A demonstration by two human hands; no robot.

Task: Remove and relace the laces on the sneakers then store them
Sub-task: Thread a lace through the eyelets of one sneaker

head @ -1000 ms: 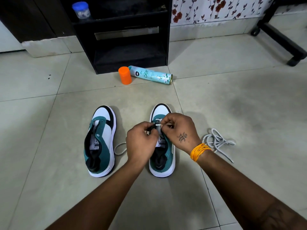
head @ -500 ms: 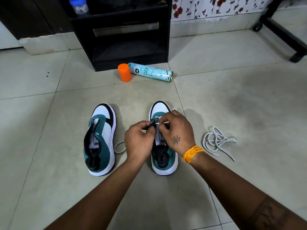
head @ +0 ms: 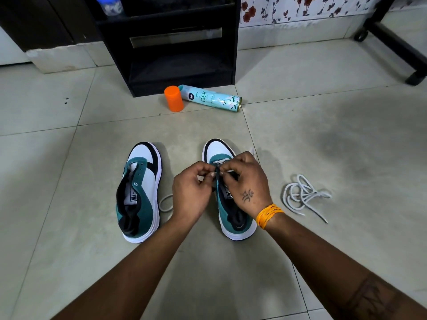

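Two teal, white and black sneakers stand on the tiled floor, toes away from me. The left sneaker (head: 141, 192) has no lace in it. Over the right sneaker (head: 233, 215) both my hands work at the front eyelets. My left hand (head: 191, 192) pinches the sneaker's eyelet edge near the tongue. My right hand (head: 249, 183) pinches the white lace (head: 219, 162), which crosses the lowest eyelets. A loop of that lace (head: 165, 203) lies on the floor between the sneakers. A second loose white lace (head: 302, 195) lies bunched to the right.
An orange cap (head: 173, 98) and a teal spray can (head: 212, 98) lying on its side sit in front of a black shelf unit (head: 166, 42). A black wheeled frame leg (head: 402, 49) crosses the far right. A jar with a blue lid (head: 109, 4) stands on the shelf.
My hands have shifted slightly toward the toe of the right sneaker, and the fingertips of both now meet at the front eyelets. The view has tilted down a little.
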